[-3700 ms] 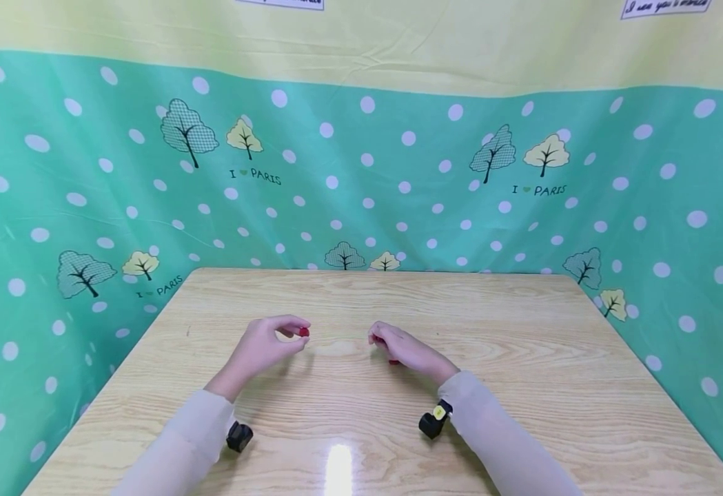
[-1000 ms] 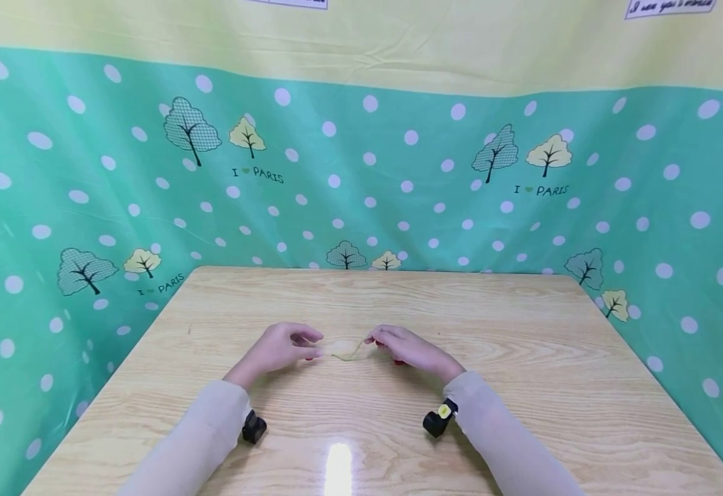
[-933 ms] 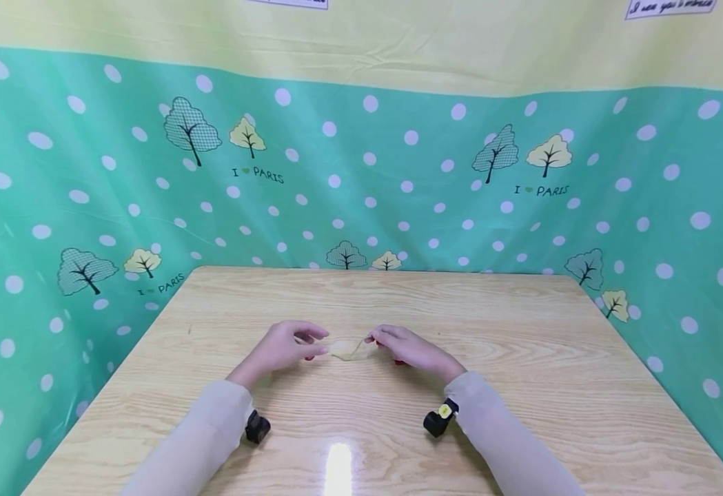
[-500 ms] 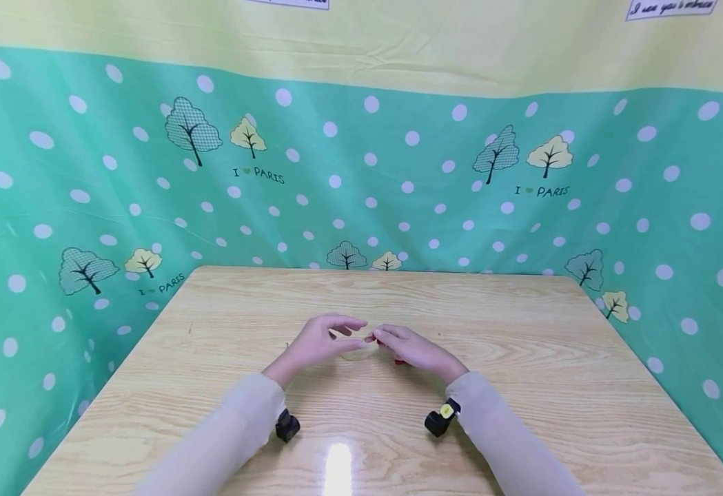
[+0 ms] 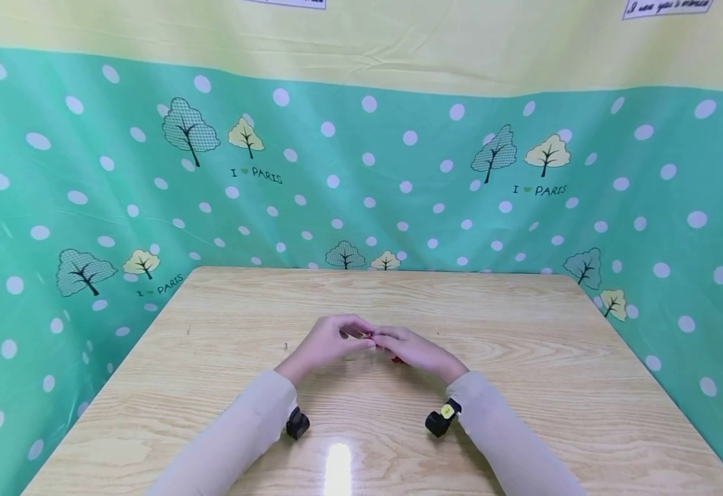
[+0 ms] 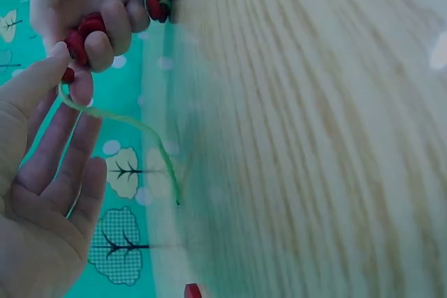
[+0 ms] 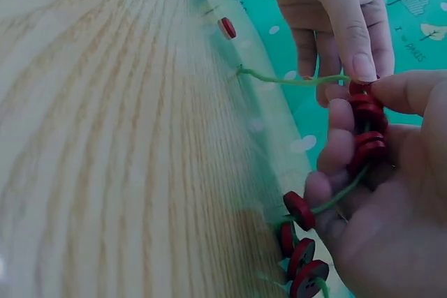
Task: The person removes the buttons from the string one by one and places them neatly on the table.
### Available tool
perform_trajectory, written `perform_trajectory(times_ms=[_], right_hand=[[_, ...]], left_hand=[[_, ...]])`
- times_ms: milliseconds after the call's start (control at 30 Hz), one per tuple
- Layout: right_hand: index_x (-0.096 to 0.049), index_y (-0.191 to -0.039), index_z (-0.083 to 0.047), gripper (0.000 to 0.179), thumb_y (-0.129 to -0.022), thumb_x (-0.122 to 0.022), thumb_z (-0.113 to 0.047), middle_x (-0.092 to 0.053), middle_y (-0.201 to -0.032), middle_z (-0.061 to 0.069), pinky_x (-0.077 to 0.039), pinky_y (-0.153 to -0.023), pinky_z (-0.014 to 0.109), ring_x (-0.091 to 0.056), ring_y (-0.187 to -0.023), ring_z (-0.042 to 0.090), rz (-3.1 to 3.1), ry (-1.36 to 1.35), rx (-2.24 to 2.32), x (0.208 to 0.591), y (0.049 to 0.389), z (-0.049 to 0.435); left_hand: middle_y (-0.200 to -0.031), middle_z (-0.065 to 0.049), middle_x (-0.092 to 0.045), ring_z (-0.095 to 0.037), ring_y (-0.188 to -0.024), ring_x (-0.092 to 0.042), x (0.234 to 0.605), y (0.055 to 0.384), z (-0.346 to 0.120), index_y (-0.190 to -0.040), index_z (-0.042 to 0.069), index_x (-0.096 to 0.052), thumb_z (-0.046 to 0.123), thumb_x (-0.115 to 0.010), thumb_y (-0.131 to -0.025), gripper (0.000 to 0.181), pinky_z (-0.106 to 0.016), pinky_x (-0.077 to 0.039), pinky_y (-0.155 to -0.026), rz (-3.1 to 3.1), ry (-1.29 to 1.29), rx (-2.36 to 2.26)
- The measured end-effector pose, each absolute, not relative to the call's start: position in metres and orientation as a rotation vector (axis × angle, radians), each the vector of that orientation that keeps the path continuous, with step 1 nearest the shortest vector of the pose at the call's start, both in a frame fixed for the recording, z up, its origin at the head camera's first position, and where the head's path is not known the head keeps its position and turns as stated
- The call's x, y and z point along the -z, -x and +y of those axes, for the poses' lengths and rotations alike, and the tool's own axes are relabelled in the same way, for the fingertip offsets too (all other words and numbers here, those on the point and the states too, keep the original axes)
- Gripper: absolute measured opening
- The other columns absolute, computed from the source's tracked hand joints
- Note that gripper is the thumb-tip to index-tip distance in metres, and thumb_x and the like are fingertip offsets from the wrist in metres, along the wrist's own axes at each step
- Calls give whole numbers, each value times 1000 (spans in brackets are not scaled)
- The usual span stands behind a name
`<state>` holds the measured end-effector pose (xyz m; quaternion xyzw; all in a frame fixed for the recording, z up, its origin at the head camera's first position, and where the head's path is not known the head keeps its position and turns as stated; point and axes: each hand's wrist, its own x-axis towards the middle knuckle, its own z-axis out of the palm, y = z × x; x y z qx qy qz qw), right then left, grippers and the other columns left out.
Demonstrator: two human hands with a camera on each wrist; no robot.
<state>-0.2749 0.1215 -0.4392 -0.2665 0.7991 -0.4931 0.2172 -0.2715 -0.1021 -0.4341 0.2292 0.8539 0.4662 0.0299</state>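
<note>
Over the middle of the wooden table my two hands meet at the fingertips. My left hand (image 5: 329, 342) pinches a small red button (image 6: 68, 75) between thumb and index finger, its other fingers extended. Beside it my right hand (image 5: 412, 350) grips a stack of red buttons (image 7: 368, 148) threaded on a green string (image 7: 293, 80), fingers curled round them. The string's free end trails out from the pinched button, its tip pointing down toward the table. Below my right hand, several more threaded buttons (image 7: 302, 259) dangle close to the tabletop.
A loose red button (image 7: 227, 28) stands apart on the table (image 5: 349, 406), left of the hands. Behind the table hangs a green and yellow cloth (image 5: 361, 172) with dots and trees. Each wrist wears a small black camera (image 5: 298, 424).
My left hand, earlier apart on the left with a red button, has moved right until its fingertips meet my right hand's. My right hand has stayed nearly still.
</note>
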Motion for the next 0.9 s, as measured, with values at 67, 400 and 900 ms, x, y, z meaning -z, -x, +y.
perform_trajectory(times_ms=[67,400,900], right_hand=[[-61,-124,-6,34,-109,-42,-30,-53,-89,16,-40,-66,31,-46,-73,23,2218,729,1381,439,275,122],[-60,-119,-7,24,-106,-52,-27,-66,-105,20,-44,-64,30,-58,-83,31,2209,730,1455,438,275,123],[-60,-124,-5,33,-99,-65,-25,-66,-99,3,-48,-68,31,-60,-84,24,2261,705,1431,442,279,130]], left_hand=[[-100,12,-72,-8,-93,-66,433,272,-103,-108,20,-74,34,-81,-86,26,-35,-52,-87,2628,-687,-1458],[-95,9,-73,-10,-88,-68,432,272,-106,-106,19,-73,35,-83,-83,30,-34,-54,-86,2620,-639,-1509],[-96,9,-72,-13,-89,-67,430,275,-123,-112,11,-73,32,-84,-83,38,-37,-53,-87,2639,-611,-1525]])
